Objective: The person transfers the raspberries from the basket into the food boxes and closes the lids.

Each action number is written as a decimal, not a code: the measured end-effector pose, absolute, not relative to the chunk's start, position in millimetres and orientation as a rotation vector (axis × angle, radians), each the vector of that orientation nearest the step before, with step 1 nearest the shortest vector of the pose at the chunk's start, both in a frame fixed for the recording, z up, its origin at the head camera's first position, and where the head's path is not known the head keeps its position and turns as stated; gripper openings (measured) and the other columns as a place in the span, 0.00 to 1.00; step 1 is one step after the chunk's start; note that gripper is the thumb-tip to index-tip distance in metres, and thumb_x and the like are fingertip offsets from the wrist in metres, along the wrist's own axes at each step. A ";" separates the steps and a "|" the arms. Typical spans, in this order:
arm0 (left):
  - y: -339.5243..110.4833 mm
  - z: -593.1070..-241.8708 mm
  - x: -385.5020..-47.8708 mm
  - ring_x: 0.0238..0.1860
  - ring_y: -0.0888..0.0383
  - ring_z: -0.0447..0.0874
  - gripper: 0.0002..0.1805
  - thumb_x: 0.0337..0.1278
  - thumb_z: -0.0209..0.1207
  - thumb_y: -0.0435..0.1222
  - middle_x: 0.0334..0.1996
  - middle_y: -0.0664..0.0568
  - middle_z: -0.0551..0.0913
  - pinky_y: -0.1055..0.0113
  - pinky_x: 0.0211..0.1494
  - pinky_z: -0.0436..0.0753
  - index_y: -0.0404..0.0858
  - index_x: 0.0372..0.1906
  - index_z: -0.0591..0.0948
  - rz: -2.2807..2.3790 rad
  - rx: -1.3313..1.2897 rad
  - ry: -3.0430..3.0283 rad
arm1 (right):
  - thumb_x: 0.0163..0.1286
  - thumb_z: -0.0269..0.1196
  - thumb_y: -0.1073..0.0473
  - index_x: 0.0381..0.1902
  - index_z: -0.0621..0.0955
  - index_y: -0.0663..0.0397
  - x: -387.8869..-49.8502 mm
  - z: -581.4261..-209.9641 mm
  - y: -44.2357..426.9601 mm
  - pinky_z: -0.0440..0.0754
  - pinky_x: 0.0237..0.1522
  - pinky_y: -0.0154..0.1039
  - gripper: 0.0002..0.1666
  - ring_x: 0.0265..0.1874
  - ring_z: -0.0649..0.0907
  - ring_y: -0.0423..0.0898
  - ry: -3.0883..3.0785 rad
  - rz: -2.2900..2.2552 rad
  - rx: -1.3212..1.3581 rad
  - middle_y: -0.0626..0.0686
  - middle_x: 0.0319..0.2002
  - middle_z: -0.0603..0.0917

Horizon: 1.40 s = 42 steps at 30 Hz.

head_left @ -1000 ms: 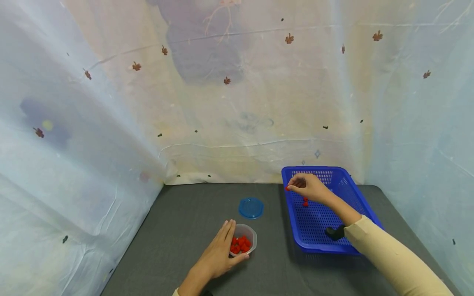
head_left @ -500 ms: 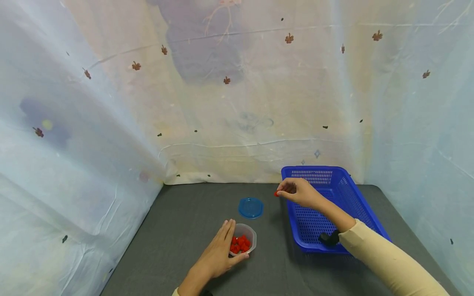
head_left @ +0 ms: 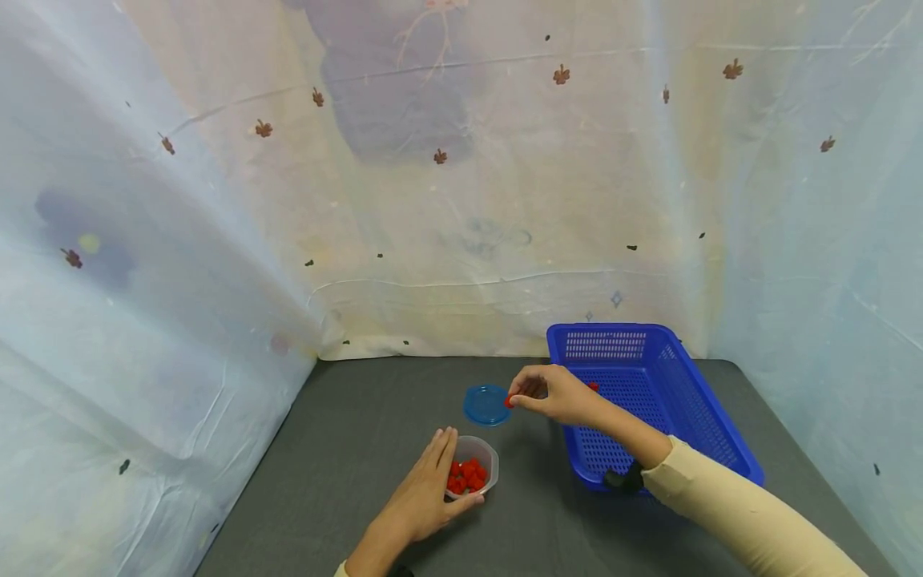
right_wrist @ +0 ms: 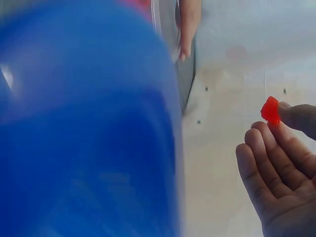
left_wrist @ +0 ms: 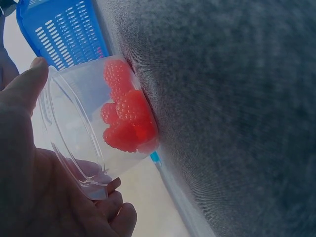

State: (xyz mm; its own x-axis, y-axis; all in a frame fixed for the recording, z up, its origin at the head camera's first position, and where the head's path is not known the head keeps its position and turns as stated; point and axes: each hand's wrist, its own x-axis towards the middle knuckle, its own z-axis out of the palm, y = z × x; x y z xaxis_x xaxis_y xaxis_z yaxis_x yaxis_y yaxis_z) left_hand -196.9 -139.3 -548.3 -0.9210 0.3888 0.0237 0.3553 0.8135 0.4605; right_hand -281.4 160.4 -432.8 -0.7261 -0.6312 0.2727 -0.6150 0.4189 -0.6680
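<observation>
A clear plastic container [head_left: 487, 455] holding several red raspberries [head_left: 467, 476] stands upright on the table. My left hand [head_left: 425, 490] holds it from the near left, the thumb along the near side and the fingers round the other; the left wrist view shows the raspberries [left_wrist: 126, 113] through its wall. Above the blue lid [head_left: 483, 405], my right hand [head_left: 555, 393] pinches one raspberry [right_wrist: 270, 110] between thumb and fingertips, its other fingers loosely bent. To the right is a blue perforated basket [head_left: 656, 333] with a bit of red fruit [head_left: 593, 386] showing behind the right hand.
The right forearm crosses above the basket's near part. A grey cloth [head_left: 346, 433] covers the table. Hanging patterned sheets [head_left: 447, 224] enclose it at the back and sides. The lid lies flat behind the container.
My right hand has moved left and toward me, out from over the basket, carrying the pinched raspberry over to the lid's right edge. The left hand and container have stayed put.
</observation>
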 end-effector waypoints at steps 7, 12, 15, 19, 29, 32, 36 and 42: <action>-140.2 -548.3 -197.3 0.87 0.42 0.46 0.63 0.65 0.60 0.72 0.88 0.42 0.48 0.36 0.82 0.62 0.39 0.89 0.49 0.735 0.625 2.925 | 0.79 0.68 0.60 0.47 0.87 0.52 -274.4 -439.8 143.9 0.91 0.46 0.40 0.04 0.37 0.88 0.41 2.564 -1.184 -1.235 0.51 0.40 0.91; -141.2 -548.6 -197.1 0.87 0.42 0.45 0.63 0.65 0.59 0.73 0.88 0.43 0.48 0.37 0.83 0.61 0.39 0.89 0.49 0.743 0.634 2.922 | 0.77 0.70 0.63 0.46 0.87 0.52 -271.0 -446.4 132.8 0.91 0.48 0.38 0.03 0.38 0.88 0.37 2.538 -1.132 -1.244 0.46 0.40 0.90; -141.5 -548.4 -197.1 0.88 0.43 0.45 0.62 0.66 0.60 0.72 0.88 0.43 0.49 0.38 0.85 0.57 0.38 0.88 0.50 0.730 0.653 2.929 | 0.77 0.70 0.62 0.45 0.87 0.51 -268.7 -450.1 127.2 0.90 0.47 0.36 0.02 0.38 0.87 0.35 2.524 -1.104 -1.249 0.44 0.40 0.90; -141.6 -547.3 -196.9 0.88 0.44 0.44 0.62 0.66 0.60 0.70 0.88 0.43 0.50 0.40 0.87 0.52 0.37 0.88 0.51 0.718 0.672 2.934 | 0.77 0.70 0.61 0.45 0.87 0.51 -266.0 -455.2 120.6 0.90 0.46 0.33 0.02 0.37 0.87 0.33 2.514 -1.071 -1.257 0.43 0.39 0.89; -141.4 -547.6 -196.7 0.88 0.43 0.44 0.61 0.67 0.61 0.70 0.88 0.42 0.50 0.40 0.87 0.53 0.36 0.88 0.51 0.712 0.678 2.937 | 0.76 0.71 0.58 0.43 0.88 0.52 -260.6 -463.1 106.7 0.88 0.45 0.31 0.04 0.35 0.85 0.32 2.466 -1.072 -1.247 0.42 0.37 0.89; -141.2 -546.7 -196.2 0.87 0.43 0.45 0.62 0.67 0.61 0.70 0.87 0.41 0.50 0.39 0.86 0.53 0.35 0.88 0.51 0.717 0.685 2.935 | 0.77 0.71 0.58 0.43 0.88 0.52 -259.4 -465.0 105.2 0.88 0.45 0.31 0.04 0.36 0.85 0.32 2.464 -1.071 -1.247 0.41 0.37 0.89; -141.0 -545.9 -195.2 0.87 0.41 0.46 0.62 0.67 0.60 0.70 0.87 0.40 0.51 0.37 0.85 0.55 0.35 0.88 0.51 0.726 0.694 2.934 | 0.77 0.70 0.57 0.44 0.88 0.49 -258.7 -462.4 107.3 0.88 0.47 0.31 0.04 0.37 0.86 0.32 2.490 -1.066 -1.232 0.40 0.38 0.88; -140.7 -545.4 -195.3 0.87 0.41 0.46 0.62 0.66 0.62 0.70 0.87 0.40 0.51 0.37 0.85 0.55 0.36 0.88 0.51 0.745 0.684 2.944 | 0.79 0.68 0.57 0.46 0.88 0.52 -261.0 -452.3 117.8 0.90 0.47 0.35 0.05 0.37 0.86 0.35 2.536 -1.101 -1.249 0.47 0.38 0.90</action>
